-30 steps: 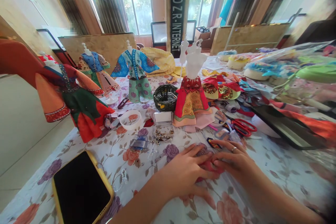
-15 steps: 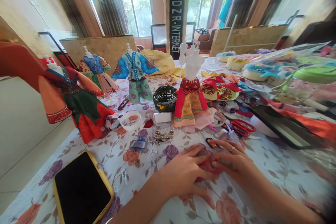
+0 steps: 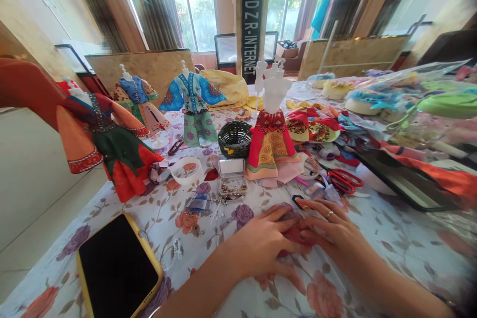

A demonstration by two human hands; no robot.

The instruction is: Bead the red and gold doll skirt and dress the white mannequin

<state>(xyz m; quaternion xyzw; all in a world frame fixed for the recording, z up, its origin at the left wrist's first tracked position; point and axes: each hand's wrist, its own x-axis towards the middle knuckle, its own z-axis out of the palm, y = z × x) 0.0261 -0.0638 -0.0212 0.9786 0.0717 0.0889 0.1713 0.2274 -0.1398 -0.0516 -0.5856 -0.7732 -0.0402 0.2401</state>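
Observation:
A small piece of red fabric [image 3: 298,235] lies on the flowered tablecloth [image 3: 208,278], partly hidden under my fingers. My left hand [image 3: 264,243] rests flat on it, fingers spread and pointing right. From the other side, my right hand [image 3: 333,228], with a ring on one finger, touches the fabric with outstretched fingertips. A small dark patch with a gold pattern [image 3: 298,202] shows just beyond the right fingertips. Farther off stands a small white mannequin [image 3: 274,92] in a red and gold skirt [image 3: 270,146].
A phone in a yellow case [image 3: 119,263] lies at left. Dressed dolls [image 3: 115,134] stand behind it. Ahead are a clear box of beads [image 3: 233,188], a dark woven basket [image 3: 235,139] and a white tape ring [image 3: 186,170]. Red-handled scissors [image 3: 345,180] and a black tray [image 3: 410,181] sit at right.
My right fingers have shifted slightly over the red fabric and lie a little flatter. The left hand stays spread in nearly the same place.

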